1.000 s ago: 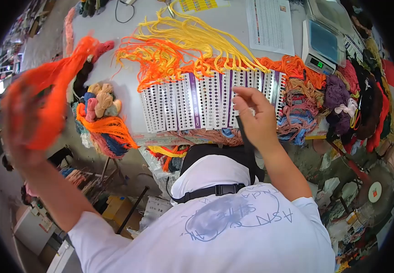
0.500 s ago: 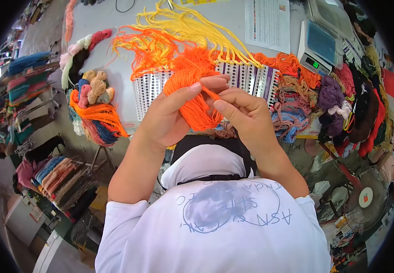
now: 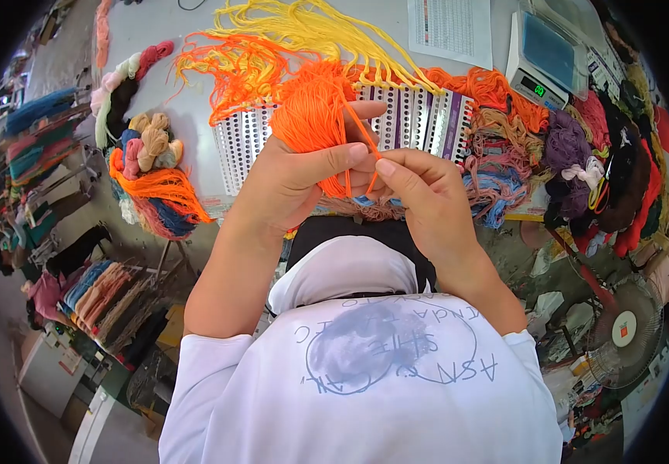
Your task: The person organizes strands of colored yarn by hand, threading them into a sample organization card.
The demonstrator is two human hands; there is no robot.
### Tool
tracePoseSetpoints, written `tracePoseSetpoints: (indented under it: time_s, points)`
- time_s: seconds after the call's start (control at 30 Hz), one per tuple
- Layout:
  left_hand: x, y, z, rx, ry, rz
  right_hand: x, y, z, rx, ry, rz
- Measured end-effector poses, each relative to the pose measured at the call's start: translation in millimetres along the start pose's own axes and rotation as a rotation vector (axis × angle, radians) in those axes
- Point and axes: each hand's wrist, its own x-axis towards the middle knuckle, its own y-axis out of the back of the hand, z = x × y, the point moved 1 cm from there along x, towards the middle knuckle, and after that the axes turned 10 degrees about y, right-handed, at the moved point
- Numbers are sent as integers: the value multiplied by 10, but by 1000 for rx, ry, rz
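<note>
The left hand [image 3: 288, 182] has its fingers curled around a thick, loose skein of bright orange yarn [image 3: 307, 120], which hides the middle of a row of white, perforated cards with purple bands [image 3: 415, 116] on the pale grey worktop [image 3: 191, 131]. The right hand [image 3: 431, 189], at the near edge of the card row, pinches a taut orange strand [image 3: 371, 143] between thumb and forefinger; the left thumb lies just beside it. Long, wavy yellow strands [image 3: 319, 31] fan out beyond the far edge of the card row, and tangled orange strands [image 3: 234, 66] mix with them at its far left. To the left of the card row sits a pile of tan, pink, blue and orange skeins [image 3: 153, 147]. To its right lie mixed orange, brown and blue yarns [image 3: 497, 139]. Beyond its right end are a printed white paper sheet [image 3: 450, 31] and a white digital scale with a green-lit display [image 3: 543, 58].
</note>
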Motion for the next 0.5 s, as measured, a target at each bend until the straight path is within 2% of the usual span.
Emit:
tracePoseSetpoints:
  time_s: [0.17,0.27,0.33,0.37,0.43,0.47,0.5]
  points:
    - [52,-45,-26,62,34,-36,-36,80,79,-12,-26,21]
    - [107,-43,-86,49,-51,62,-32,127,119,-38,69,35]
    - [191,228,-42,146,-1,-116,-14,357,103,-82,133,88]
    - [201,517,19,81,170,-306,-38,561,23,40,29,272]
    - [133,1174,165,155,243,30,-140,1651,-84,510,-15,31]
    - [164,1578,264,41,182,105,-323,1918,-280,210,7,647]
    - [117,1851,445,-12,129,237,-566,2581,-399,415,58,591]
